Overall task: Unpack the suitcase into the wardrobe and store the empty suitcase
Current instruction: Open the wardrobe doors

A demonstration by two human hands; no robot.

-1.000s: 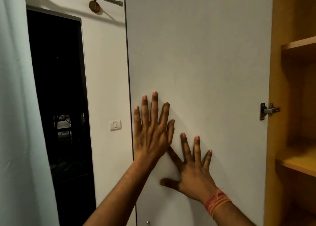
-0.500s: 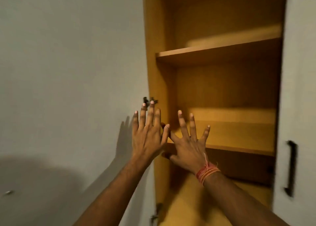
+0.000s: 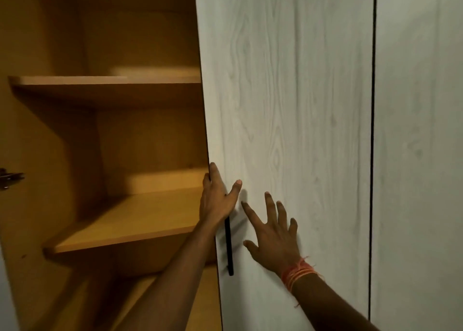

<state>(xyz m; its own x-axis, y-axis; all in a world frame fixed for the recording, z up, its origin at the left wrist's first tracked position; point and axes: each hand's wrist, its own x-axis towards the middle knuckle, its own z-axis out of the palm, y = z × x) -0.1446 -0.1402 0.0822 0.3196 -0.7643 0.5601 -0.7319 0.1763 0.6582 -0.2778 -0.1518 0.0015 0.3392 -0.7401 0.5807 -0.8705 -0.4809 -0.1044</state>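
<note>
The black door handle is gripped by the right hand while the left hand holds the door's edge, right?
Not quite: the head view shows the right hand open, fingers spread over the white door beside the black handle, gripping nothing. The left hand does hold the door's edge.

The wardrobe point(image 3: 150, 135) has its left compartment open, yellow-orange wood inside. One shelf point(image 3: 105, 80) sits well above and left of the left fingers point(image 3: 213, 173), and a second shelf point(image 3: 125, 225) lies just left of them. Those fingers grip the free edge of the pale wood-grain door point(image 3: 300, 92). Its upright black bar handle point(image 3: 229, 250) runs down between them and the right fingers point(image 3: 270, 205), which are spread flat on the panel.
</note>
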